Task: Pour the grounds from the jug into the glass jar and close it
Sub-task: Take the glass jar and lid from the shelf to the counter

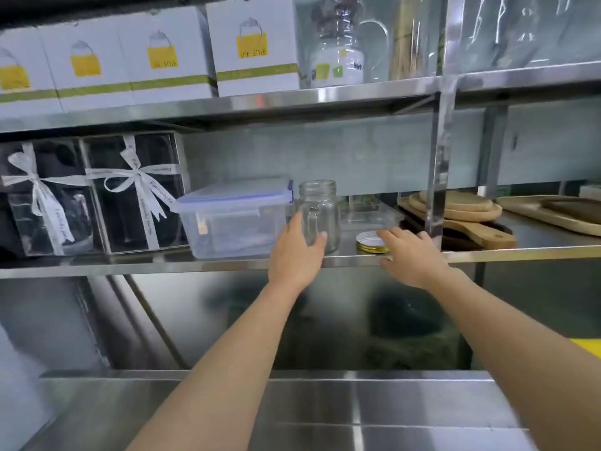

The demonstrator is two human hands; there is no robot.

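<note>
Right, your glass jar (319, 213) stands upright at the centre of the frame, on the steel shelf (487, 253), mouth open to the top, long axis vertical. It looks empty, so it should be light, but it is rigid, smooth, slippery glass and will break if it tips off that edge. Take it round the straight body below the threaded neck. Your left hand (297, 252) is doing just that: thumb on the jar's left wall, a fingertip on the lower front, the grip wrapped partway round but, I judge, not fully closed. Just right of the jar the gold lid (371, 242) lies flat on the shelf, white inside facing up. Your right hand (414, 255) is spread open over it, fingers touching its near rim, holding nothing yet. Left of the jar sits a clear plastic box (232, 219). I can't pick out the jug of grounds.
</note>
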